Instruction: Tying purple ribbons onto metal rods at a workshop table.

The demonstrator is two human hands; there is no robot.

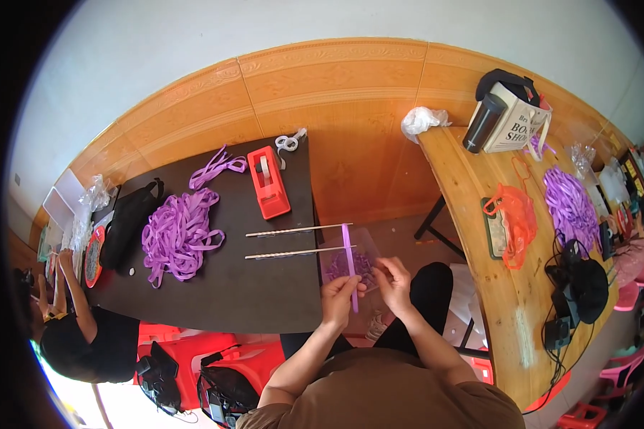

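Observation:
Two thin wooden sticks, the far one and the near one, lie side by side with their right ends past the dark table's edge. A flat purple ribbon strip crosses those ends. My left hand pinches the strip near its lower part, and a short tail hangs below the fingers. Just to its right is my right hand, fingers curled together; whatever it may grip is hidden. Below the strip, a see-through plastic bin contains small purple pieces.
On the dark table are a purple ribbon heap, a red tape dispenser and a black bag. A wooden table at right bears an orange plastic bag and more ribbon. Another person sits at left.

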